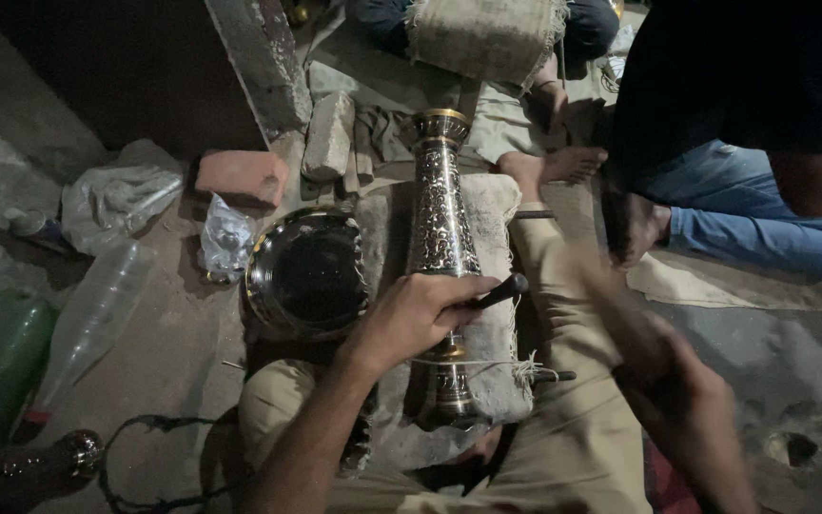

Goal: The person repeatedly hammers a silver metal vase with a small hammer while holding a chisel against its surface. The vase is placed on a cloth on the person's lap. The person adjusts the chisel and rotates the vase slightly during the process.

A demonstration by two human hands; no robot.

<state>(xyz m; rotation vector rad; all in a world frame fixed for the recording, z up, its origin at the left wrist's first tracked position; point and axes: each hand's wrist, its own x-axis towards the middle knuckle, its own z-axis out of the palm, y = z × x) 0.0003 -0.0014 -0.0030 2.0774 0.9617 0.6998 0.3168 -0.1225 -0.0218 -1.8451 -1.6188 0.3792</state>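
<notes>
**Engraved metal vase under a dark punch, right hand blurred**

The left hand point(411, 319) has its fingers curled and pressed together around a short dark rod-shaped tool point(497, 291), whose rounded end sticks out just past the knuckles toward the right. Directly beneath those fingers lies a tall, slender metal vase with dark engraved patterning and a brass-coloured rim point(441, 214); it rests lengthwise on a worn grey cloth pad point(501, 219), mouth pointing away from the fingers and foot nearer the wrist. Whether the tool's working tip touches the vase cannot be told, since the hand covers it.

The right hand point(682, 385) is to the right of the left fingers, well apart from the vase, and smeared by motion; whether its fingers are spread or closed around anything cannot be told.

Just left of the left fingers, beside the pad, sits a round dark metal dish with a bright rim point(304, 271). Farther left lie an empty clear plastic bottle point(88, 324) and a reddish brick point(240, 174). Beyond the fingertips, past the vase mouth, is another person's bare foot point(554, 167), and to the upper right a blue-jeaned leg point(763, 224).
</notes>
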